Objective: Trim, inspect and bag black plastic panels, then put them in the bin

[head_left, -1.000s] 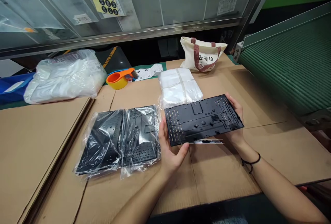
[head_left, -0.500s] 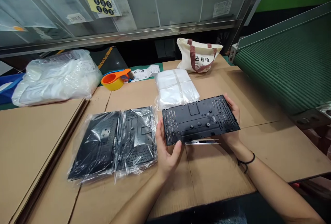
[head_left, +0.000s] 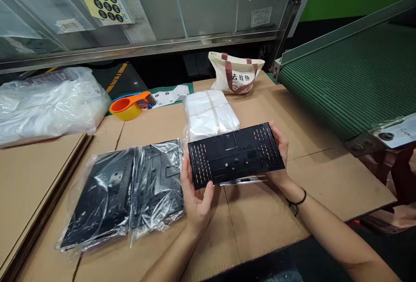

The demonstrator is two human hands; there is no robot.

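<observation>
A black slotted plastic panel (head_left: 237, 154) is held up over the cardboard-covered table, slightly tilted. My left hand (head_left: 196, 195) grips its left end, thumb on the near edge. At the right end, my right hand (head_left: 279, 156) holds the panel, its fingers partly hidden behind it. Beneath the panel a thin shiny strip (head_left: 243, 181) shows. Left of my left hand lie two black panels in clear plastic, one smooth (head_left: 100, 195) and one with slots (head_left: 157, 182). Just behind the held panel is a banded stack of clear bags (head_left: 211, 113).
A cream tote bag (head_left: 237, 73) stands at the back, beside a green conveyor belt (head_left: 354, 78) on the right. An orange and yellow tape dispenser (head_left: 130, 105) and a large plastic-wrapped bundle (head_left: 52, 104) sit back left. Cardboard sheets (head_left: 35, 178) are stacked at the left.
The view has shifted to the right, so the surroundings appear further left. Both hands still hold the panel, whose tilt has changed slightly, and light now shows through its slots.
</observation>
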